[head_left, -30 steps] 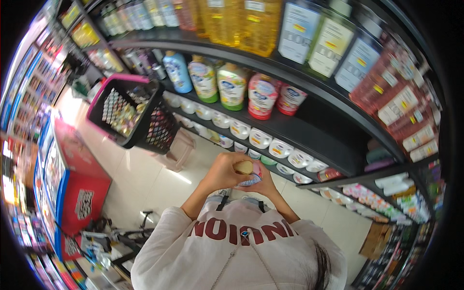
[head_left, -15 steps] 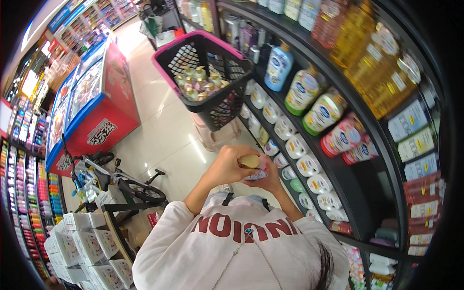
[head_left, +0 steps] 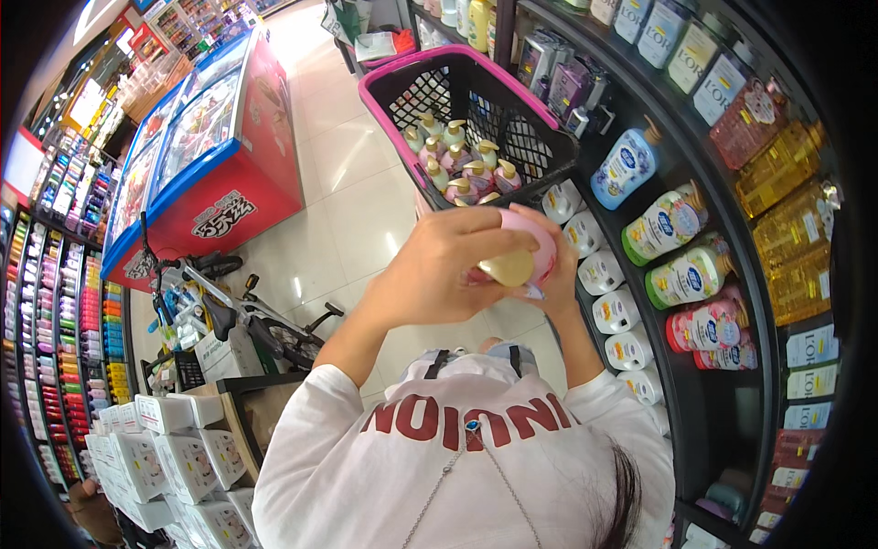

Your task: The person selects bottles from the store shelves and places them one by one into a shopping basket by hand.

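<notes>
A pink bottle (head_left: 533, 240) with a cream-gold top is held between both hands in front of my chest. My left hand (head_left: 444, 265) is closed around it from the left, its fingers by the cream-gold top. On the other side, my right hand (head_left: 564, 270) grips the body of the bottle. Fingers cover much of it. Just beyond the hands is a black basket (head_left: 553, 165) with a pink rim. Several pump bottles (head_left: 460, 165), pink and pale with gold tops, stand inside it.
On my right, a dark shelf (head_left: 654, 343) carries pump bottles and white containers. A red and blue chest freezer (head_left: 229, 174) stands at the far left. Nearer are a bicycle (head_left: 261, 329) and stacked white packages (head_left: 169, 457). Pale tiled floor (head_left: 343, 201) runs between.
Both hands have risen and come closer to view with the bottle, which has tilted. The basket and shelf now sit farther right in the picture.
</notes>
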The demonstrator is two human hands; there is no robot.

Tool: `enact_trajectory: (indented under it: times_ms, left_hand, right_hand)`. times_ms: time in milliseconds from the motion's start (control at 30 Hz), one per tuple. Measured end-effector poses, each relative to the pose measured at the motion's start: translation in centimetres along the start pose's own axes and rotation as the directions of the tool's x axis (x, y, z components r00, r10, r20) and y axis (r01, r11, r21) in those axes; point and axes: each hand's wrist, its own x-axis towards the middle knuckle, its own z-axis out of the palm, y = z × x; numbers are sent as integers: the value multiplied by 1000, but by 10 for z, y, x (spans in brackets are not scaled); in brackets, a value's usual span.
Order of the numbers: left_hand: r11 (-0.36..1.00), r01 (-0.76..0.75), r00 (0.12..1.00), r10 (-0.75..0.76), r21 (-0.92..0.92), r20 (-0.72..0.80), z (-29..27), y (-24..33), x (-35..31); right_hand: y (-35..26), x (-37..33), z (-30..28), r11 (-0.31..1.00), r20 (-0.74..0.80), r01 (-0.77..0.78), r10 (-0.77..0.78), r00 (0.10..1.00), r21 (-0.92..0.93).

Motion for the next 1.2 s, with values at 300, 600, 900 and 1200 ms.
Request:
enact_trajectory:
  times_ms: [300, 600, 900, 1200]
  left_hand:
    - [997, 56, 997, -52, 58, -62, -24, -83, 66]
    - [984, 179, 984, -178, 19, -28, -4, -212, 119]
    - [930, 367, 926, -362, -29, 104, 51, -311, 122]
    - [921, 385, 906, -365, -62, 215, 83, -361, 114]
  right_hand:
    - [66, 92, 17, 992, 119, -117, 121, 986, -40]
    - [184, 148, 24, 977, 152, -160, 181, 972, -141]
    - [287, 120, 25, 925, 276, -332, 373, 886, -182]
    - [311, 108, 22, 867, 273, -446, 495, 825, -222]
